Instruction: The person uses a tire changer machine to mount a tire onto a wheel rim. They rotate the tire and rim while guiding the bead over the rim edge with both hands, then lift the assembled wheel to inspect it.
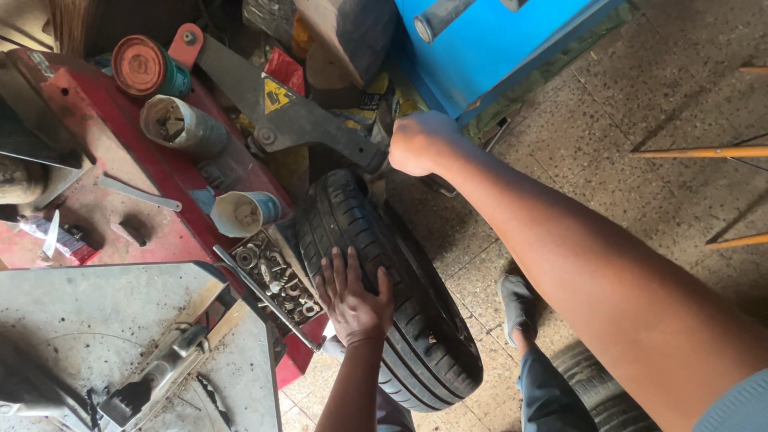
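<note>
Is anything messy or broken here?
Nothing looks broken. The tyre stands upright, left hand flat on its tread, right hand gripping the dark arm. It is messy, though: loose nuts and washers fill a tray on the red machine.

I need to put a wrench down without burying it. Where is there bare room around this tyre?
Free: the tiled floor right of the tyre; the grey metal plate, lower left. Crowded: the tray of nuts and red machine top with cans.

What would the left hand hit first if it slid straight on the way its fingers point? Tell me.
The left hand lies flat on the tyre, fingers pointing up along the tread. Straight on, it probably meets the dark metal arm, though depth is unclear.
</note>
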